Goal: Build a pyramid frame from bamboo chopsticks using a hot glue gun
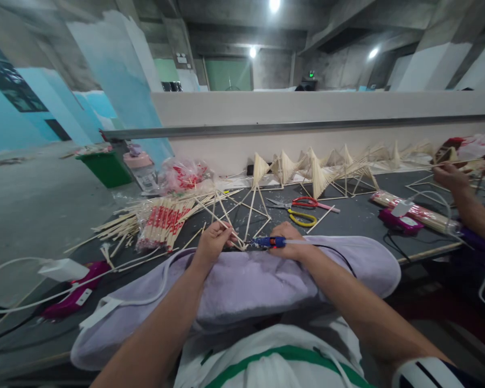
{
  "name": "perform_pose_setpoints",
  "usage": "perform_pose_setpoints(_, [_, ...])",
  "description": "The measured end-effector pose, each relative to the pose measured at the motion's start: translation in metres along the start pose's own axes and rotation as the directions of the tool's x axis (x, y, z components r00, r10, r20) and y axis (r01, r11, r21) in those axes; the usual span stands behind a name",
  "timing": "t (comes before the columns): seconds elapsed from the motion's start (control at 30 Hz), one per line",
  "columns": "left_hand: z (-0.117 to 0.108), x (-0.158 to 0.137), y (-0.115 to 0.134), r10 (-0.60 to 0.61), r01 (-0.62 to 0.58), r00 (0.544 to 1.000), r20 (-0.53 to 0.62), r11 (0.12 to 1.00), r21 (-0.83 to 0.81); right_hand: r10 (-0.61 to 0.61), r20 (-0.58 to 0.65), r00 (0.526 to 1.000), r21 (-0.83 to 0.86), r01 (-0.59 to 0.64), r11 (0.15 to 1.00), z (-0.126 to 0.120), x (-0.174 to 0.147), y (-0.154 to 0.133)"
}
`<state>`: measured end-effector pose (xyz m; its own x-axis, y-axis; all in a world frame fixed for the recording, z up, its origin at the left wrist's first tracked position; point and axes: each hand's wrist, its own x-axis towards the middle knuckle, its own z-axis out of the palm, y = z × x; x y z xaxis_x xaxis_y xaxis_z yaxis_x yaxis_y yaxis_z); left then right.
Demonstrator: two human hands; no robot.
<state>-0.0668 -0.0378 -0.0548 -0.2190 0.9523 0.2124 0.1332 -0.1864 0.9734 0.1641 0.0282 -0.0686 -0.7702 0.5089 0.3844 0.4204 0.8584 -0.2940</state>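
My left hand (214,245) pinches a thin wooden stick at the near corner of a stick frame (250,207) on the dark table. In my right hand (289,240) is a blue glue gun (270,242), its tip pointing left at that same corner. A clear glue stick juts from the back of the gun. Both forearms rest over a lilac cloth (242,285) along the table edge. Beyond my right hand lie scissors with red handles (305,202) and a yellow-handled pair (302,217).
Packed sticks (161,223) and loose sticks (117,229) lie left. Finished-looking stick shapes (315,172) line the wall. Purple power strips (76,291) with cables sit at both sides. Another person's hand (452,175) works at right. A green bin (107,168) stands beyond the left end.
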Motion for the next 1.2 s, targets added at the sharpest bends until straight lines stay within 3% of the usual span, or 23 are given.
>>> perform_pose_setpoints(0.3, [-0.001,0.000,0.004,-0.049,0.048,0.998,-0.039,0.998,-0.027,0.006,0.006,1.000,-0.005,-0.006,1.000,-0.003,-0.001,0.000])
perform_pose_setpoints(0.67, [0.000,0.002,-0.003,-0.036,0.039,0.998,-0.057,0.998,0.050,0.132,-0.071,0.989,0.012,-0.131,0.991,-0.006,-0.003,0.004])
perform_pose_setpoints(0.97, [0.000,0.001,-0.004,-0.020,0.028,0.998,-0.060,0.991,0.133,0.296,-0.163,0.941,-0.094,-0.314,0.945,-0.013,-0.006,0.019])
perform_pose_setpoints(1.2, [0.000,-0.001,-0.004,-0.009,0.018,0.998,-0.057,0.986,0.166,0.406,-0.150,0.902,-0.190,-0.429,0.883,-0.010,-0.005,0.018])
